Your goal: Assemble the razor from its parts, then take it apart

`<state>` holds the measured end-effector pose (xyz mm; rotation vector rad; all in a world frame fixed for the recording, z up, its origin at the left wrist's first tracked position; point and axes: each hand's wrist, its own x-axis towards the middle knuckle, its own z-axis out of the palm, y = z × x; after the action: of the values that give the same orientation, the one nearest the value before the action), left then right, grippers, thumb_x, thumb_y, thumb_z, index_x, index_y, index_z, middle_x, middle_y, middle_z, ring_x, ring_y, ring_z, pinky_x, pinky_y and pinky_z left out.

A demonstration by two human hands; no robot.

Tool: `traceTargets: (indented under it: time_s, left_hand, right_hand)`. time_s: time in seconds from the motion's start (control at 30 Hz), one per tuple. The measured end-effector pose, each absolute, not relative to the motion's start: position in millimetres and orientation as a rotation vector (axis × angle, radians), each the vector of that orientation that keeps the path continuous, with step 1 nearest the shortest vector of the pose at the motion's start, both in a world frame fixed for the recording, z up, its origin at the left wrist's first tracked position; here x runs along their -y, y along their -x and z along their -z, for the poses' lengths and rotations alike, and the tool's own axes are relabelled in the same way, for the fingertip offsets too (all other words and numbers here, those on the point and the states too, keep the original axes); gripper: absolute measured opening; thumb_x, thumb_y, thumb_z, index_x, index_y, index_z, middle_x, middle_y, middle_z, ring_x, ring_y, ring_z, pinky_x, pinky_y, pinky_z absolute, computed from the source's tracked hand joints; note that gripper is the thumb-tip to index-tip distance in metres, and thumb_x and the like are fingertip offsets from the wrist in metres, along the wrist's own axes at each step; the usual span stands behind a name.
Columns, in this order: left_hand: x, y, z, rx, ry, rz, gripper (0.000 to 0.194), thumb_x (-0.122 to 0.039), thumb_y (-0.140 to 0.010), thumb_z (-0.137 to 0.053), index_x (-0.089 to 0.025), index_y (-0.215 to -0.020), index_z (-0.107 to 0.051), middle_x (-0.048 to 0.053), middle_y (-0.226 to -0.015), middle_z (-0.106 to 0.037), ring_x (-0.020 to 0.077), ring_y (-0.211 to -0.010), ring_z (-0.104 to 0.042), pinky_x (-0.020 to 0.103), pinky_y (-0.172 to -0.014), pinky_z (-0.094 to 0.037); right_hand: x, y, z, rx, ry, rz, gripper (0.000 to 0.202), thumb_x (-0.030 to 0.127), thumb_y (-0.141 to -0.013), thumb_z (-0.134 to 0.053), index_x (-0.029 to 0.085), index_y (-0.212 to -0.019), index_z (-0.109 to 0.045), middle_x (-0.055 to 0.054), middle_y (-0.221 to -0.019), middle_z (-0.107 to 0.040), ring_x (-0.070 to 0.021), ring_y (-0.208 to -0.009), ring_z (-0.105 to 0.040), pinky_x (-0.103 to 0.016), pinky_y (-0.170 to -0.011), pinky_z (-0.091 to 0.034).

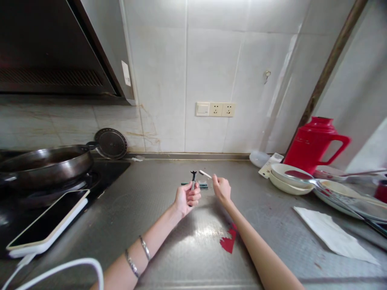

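Note:
In the head view, my left hand (186, 200) is wrapped round the grey handle of a small tool (193, 177) with a dark, forked head, held upright above the counter. It may be a razor, but the head is too small to be sure. My right hand (221, 188) grips a slim white brush (205, 174) like a toothbrush, its dark tip pointing left towards the forked head. The two appear apart. Behind my left hand, a thin dark teal item (203, 185) lies on the counter, partly hidden. A torn red piece (228, 241) lies nearer, beside my right forearm.
On the left, a phone (50, 221) with a white cable rests by a steel pan (45, 163) on the hob. At right stand a red thermos jug (311, 145), stacked bowls (288, 183) and a white tissue (332, 233). The tiled wall (163, 80) closes off the back.

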<state>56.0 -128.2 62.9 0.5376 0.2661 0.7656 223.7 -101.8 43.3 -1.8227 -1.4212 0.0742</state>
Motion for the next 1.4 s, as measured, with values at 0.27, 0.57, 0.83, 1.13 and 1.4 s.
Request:
traceTargets:
  time_s: [0.27,0.57,0.83,1.13,1.4]
  left_hand:
    - [132,-55,-64,-0.128,-0.491,-0.650,0.017,-0.026,-0.083,-0.045,-0.012,-0.074,-0.046,-0.009,-0.052,-0.011,0.0019,-0.035,-0.012,0.011,-0.030,-0.003]
    - [114,-37,-71,-0.199,-0.550,-0.810,0.017,-0.026,-0.084,-0.044,-0.012,-0.077,-0.049,-0.008,-0.052,-0.015,0.0025,-0.036,-0.014,0.012,-0.030,-0.005]
    - [106,-29,-71,-0.339,-0.633,-0.958,0.019,-0.027,-0.083,-0.045,-0.010,-0.079,-0.053,-0.008,-0.051,-0.020,0.0026,-0.035,-0.017,0.012,-0.030,-0.009]
    - [111,-34,-72,-0.363,-0.692,-0.959,0.018,-0.028,-0.082,-0.046,-0.011,-0.078,-0.053,-0.007,-0.050,-0.023,0.0025,-0.036,-0.019,0.011,-0.031,-0.012]
    - [111,-35,-71,-0.366,-0.711,-0.965,0.018,-0.027,-0.082,-0.046,-0.011,-0.077,-0.053,-0.007,-0.050,-0.024,0.0023,-0.035,-0.020,0.012,-0.031,-0.011]
  right_hand:
    - [101,-221,-37,1.466,1.740,-0.109,0.057,0.051,-0.083,-0.024,0.018,-0.043,-0.046,-0.003,-0.046,-0.049,-0.0120,-0.045,-0.040,-0.023,-0.045,-0.021]
    - [89,-243,-41,1.423,1.458,-0.368,0.042,0.054,-0.078,-0.036,0.017,-0.084,-0.055,0.002,-0.057,-0.053,-0.0118,-0.048,-0.045,-0.021,-0.046,-0.033]
    - [104,-217,-38,1.825,1.590,-0.305,0.039,0.041,-0.081,-0.039,0.015,-0.058,-0.056,-0.003,-0.053,-0.056,-0.0102,-0.046,-0.049,-0.019,-0.045,-0.032]
    - [113,-181,-37,2.013,2.032,-0.122,0.035,0.034,-0.081,-0.038,0.017,-0.073,-0.068,-0.014,-0.081,-0.068,-0.0205,-0.075,-0.063,-0.023,-0.059,-0.039]
    - [112,-175,-33,2.069,2.056,-0.123,0.034,0.034,-0.082,-0.037,0.015,-0.084,-0.066,-0.015,-0.091,-0.066,-0.0232,-0.082,-0.063,-0.028,-0.066,-0.043]
